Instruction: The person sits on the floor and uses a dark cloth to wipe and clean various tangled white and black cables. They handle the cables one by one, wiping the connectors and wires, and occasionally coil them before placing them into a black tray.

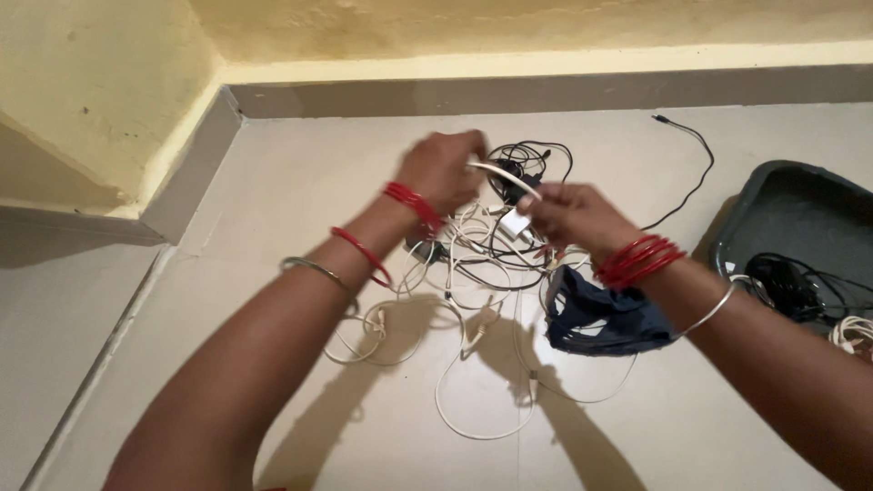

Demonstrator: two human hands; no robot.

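Note:
My left hand (443, 168) and my right hand (573, 216) are raised over a tangled pile of white and black cables (473, 264) on the floor. Between them runs a short stretch of white cable (505, 177), pinched at each end by one hand. A small white plug block (516, 224) hangs just under my right hand's fingers. Both wrists carry red bangles and a thin metal one. The view is slightly blurred around the hands.
A dark blue cloth (596, 318) lies beside the pile under my right forearm. A dark grey tray (800, 227) at the right holds more black and white cables. A black cable (696, 159) trails toward the wall. A grey skirting and yellow wall (546, 64) bound the floor.

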